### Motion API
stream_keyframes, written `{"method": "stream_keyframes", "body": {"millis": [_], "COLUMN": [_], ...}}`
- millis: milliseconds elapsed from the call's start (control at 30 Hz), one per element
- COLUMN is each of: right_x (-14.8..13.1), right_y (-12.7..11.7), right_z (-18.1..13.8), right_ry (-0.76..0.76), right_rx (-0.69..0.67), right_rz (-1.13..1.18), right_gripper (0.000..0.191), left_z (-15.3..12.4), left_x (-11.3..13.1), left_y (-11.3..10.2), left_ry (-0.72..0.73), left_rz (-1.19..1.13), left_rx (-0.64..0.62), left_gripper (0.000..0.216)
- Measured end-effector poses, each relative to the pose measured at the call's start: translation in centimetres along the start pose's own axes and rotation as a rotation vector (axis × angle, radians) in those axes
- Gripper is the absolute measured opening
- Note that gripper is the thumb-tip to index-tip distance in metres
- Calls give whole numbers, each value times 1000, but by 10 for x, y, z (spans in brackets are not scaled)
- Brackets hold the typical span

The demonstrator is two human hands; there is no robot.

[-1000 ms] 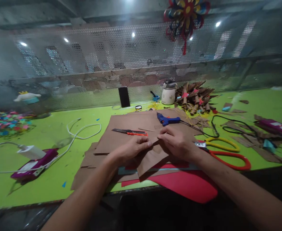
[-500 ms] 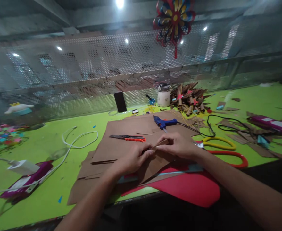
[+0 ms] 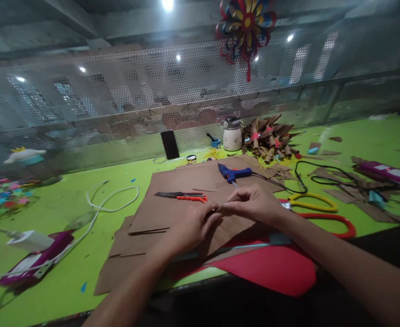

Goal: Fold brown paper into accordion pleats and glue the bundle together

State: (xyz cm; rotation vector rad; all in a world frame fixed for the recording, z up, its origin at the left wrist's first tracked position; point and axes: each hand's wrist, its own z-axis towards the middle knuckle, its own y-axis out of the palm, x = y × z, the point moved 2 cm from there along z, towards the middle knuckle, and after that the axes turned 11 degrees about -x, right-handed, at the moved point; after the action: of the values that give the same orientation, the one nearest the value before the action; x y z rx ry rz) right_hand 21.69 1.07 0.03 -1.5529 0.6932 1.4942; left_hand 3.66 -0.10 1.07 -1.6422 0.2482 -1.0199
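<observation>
My left hand (image 3: 191, 225) and my right hand (image 3: 252, 203) meet over a stack of brown paper sheets (image 3: 172, 200) on the green table (image 3: 67, 209). Both pinch a small brown paper piece (image 3: 218, 210) between the fingertips, its edge lifted off the stack. A red sheet (image 3: 271, 268) lies under the stack at the near table edge. A utility knife (image 3: 182, 195) with an orange handle lies just beyond my left hand. A blue glue gun (image 3: 234, 173) rests beyond my right hand.
Large scissors (image 3: 317, 211) with yellow and red handles lie right of my right hand. A pile of rolled brown cones (image 3: 270, 136), a white jar (image 3: 232, 134) and a dark phone (image 3: 170, 144) stand at the back mesh wall. A white cable (image 3: 107, 200) and purple case (image 3: 36, 261) lie left.
The paper piece has been folded narrower and lifted between my fingertips. My hands drew slightly closer together; the view shifted a little.
</observation>
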Motion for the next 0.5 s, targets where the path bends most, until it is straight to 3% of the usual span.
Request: {"method": "stream_keyframes", "body": {"millis": [233,500], "right_x": [2,11], "right_y": [-6,-19], "right_z": [1,4], "right_ry": [-30,-73], "right_rx": [62,111], "right_rz": [-198,-186], "right_gripper": [32,36], "left_z": [0,0], "left_x": [-6,-8], "left_y": [-7,-13], "left_ry": [-35,-65], "left_rz": [-45,-1], "left_rx": [-50,-57], "left_gripper": [27,32]}}
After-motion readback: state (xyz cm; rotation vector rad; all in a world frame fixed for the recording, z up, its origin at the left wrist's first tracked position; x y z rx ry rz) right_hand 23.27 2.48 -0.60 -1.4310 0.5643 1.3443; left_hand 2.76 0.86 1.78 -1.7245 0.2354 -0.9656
